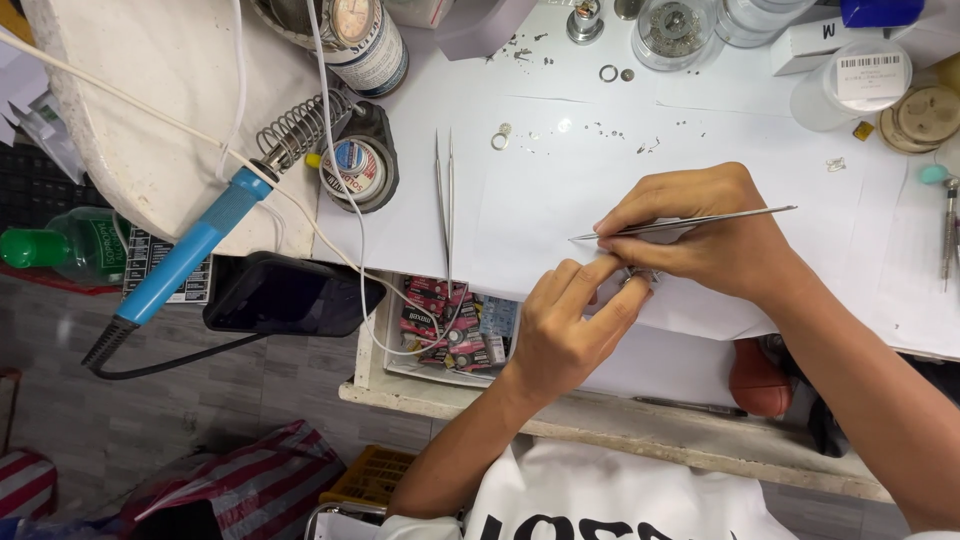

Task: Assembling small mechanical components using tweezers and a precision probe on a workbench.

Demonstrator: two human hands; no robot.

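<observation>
My right hand (700,230) holds thin metal tweezers (690,222) that lie across its fingers, tips pointing left. My left hand (565,320) pinches a small metal part (640,277) against the right hand's fingers, over the white paper sheet (560,200) on the bench. The part is mostly hidden between the fingers. A second pair of tweezers (444,195) lies on the paper to the left, apart from both hands.
A blue soldering iron (190,255) rests in a coil stand (300,125) beside a round tin (352,168). A black phone (285,293) and a tray of button-cell packs (450,325) sit at the bench edge. Clear jars (672,30), a small ring (608,72) and tiny parts lie farther back.
</observation>
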